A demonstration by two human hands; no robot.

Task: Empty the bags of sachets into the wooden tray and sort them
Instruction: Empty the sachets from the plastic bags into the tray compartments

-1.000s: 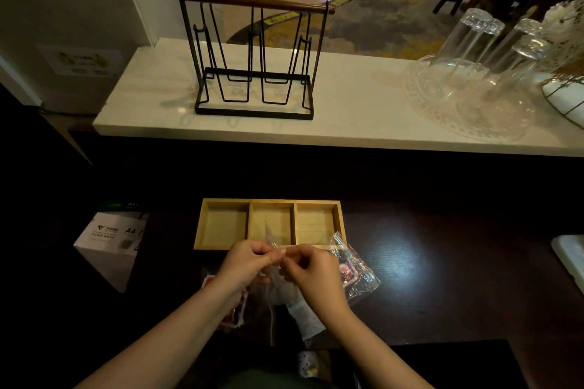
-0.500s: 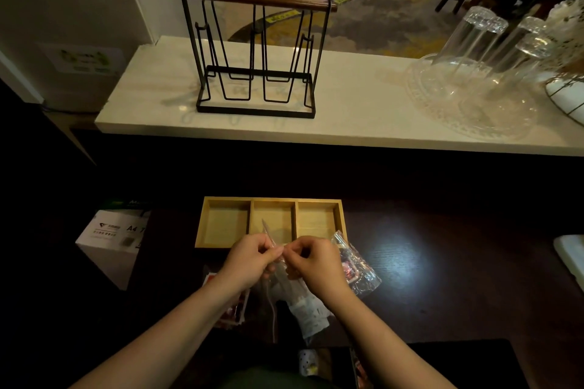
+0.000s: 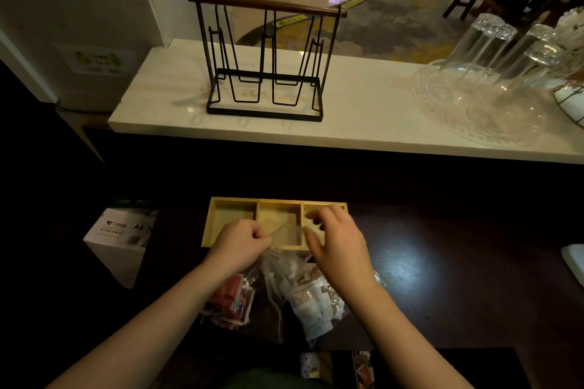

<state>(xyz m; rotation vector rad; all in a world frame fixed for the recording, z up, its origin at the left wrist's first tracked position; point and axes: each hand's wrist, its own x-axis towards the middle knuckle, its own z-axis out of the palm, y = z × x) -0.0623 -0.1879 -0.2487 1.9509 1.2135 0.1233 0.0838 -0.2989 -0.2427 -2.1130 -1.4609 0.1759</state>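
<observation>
Two bare hands work over a dark table w/ a three-part wooden tray at the far side. Left hand is fisted, pinching the top edge of a clear sachet bag just in front of the tray. Right hand is spread loosely above the tray's right compartment; can't tell if it grips anything.

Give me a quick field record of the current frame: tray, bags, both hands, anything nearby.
tray: wooden tray, three compartments, no sachets visible inside
left hand: left hand closed on the top edge of a clear bag, near the tray's front edge
right hand: right hand over the tray's right compartment, fingers loosely spread; contents unclear
bags: red sachet bag left, white sachet bag right, both on the dark table
nearby: white box left of tray
</observation>
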